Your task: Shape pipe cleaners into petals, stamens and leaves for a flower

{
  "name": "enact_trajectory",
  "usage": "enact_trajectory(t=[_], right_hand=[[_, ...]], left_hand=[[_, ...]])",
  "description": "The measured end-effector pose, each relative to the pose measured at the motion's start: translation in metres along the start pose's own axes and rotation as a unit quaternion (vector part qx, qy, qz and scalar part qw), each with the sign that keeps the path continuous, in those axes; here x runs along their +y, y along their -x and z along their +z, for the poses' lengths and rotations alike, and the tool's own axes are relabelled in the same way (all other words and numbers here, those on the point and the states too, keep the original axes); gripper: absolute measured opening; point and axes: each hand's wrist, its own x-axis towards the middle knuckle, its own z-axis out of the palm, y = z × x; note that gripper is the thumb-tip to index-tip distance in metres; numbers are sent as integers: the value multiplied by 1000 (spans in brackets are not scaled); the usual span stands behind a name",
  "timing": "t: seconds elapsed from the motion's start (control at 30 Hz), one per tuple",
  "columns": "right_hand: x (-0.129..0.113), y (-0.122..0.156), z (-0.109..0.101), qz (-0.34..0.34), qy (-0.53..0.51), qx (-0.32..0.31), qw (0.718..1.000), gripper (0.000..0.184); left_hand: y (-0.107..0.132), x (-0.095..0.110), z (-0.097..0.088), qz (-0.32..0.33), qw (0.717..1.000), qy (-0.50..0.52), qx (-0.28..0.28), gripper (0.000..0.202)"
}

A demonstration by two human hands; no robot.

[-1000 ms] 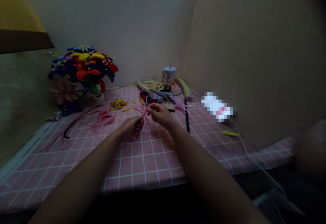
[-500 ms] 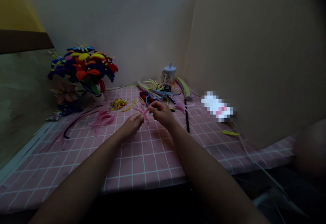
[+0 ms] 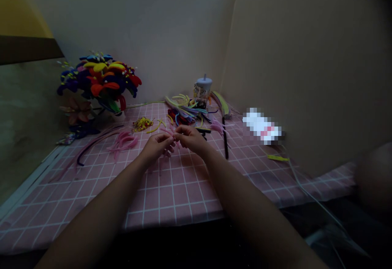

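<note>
Out in front of the one lidded cup (image 3: 202,89), the left hand (image 3: 156,146) and right hand (image 3: 192,138) meet, fingertips pinched narrow on pink pipe cleaners (image 3: 170,131), which lie roughly crosswise, their count too small to tell. Open pink grid tablecloth (image 3: 177,195) spreads between the hands and its near edge. One black pipe cleaner (image 3: 226,138) lies just right of the right hand, below the cup; one flower bouquet (image 3: 99,81) stands well left of the cup.
</note>
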Motion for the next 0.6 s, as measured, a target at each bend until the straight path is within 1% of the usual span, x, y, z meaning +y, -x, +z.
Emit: enact_trajectory(t=[0.1, 0.23, 0.3, 0.4, 0.5, 0.6], right_hand=[[2, 0, -2, -2, 23, -9, 1000, 17], [4, -1, -4, -42, 90, 1, 995, 17], [5, -2, -4, -48, 104, 9, 993, 17], [6, -3, -3, -39, 101, 13, 994, 17], [7, -3, -1, -34, 87, 18, 995, 18], [8, -5, -2, -37, 67, 41, 996, 20]], left_hand=[[0, -1, 0, 15, 1000, -14, 3, 33], [2, -2, 3, 41, 998, -50, 8, 32], [2, -2, 4, 36, 998, -51, 8, 32], [3, 1, 6, 22, 999, -41, 14, 34], [3, 2, 8, -1, 1000, -15, 20, 36], [1, 0, 9, -25, 999, 20, 15, 37]])
